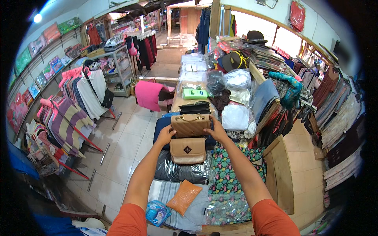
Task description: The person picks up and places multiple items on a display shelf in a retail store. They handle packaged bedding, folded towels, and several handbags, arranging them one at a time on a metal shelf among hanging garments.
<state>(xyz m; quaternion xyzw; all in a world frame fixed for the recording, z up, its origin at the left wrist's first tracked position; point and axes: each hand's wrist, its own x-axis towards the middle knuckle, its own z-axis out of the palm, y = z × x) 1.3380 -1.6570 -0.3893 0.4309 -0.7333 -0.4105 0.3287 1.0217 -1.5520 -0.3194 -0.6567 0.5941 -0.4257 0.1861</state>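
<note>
Between my two hands is a tan quilted handbag (190, 127) with a chain handle on top. My left hand (166, 135) grips its left end, thumb on the front face. At the opposite end, my right hand (217, 129) holds it the same way. Just in front of it, nearer to me, stands a second beige handbag (187, 149) with a dark diamond-shaped clasp. Behind the held bag sits a black handbag or wallet (194, 108). Dark folded cloth (161, 129) lies beneath and left of the bags, and black plastic-wrapped goods (180, 171) lie under the beige one.
An orange pouch (184, 197) and a blue packet (158, 212) lie on folded grey cloth near me. Floral fabric (230, 183) covers the right side. Farther off are a green box (195, 94) and wrapped clothes (235, 116). Clothes racks (69, 126) stand left on the tiled floor.
</note>
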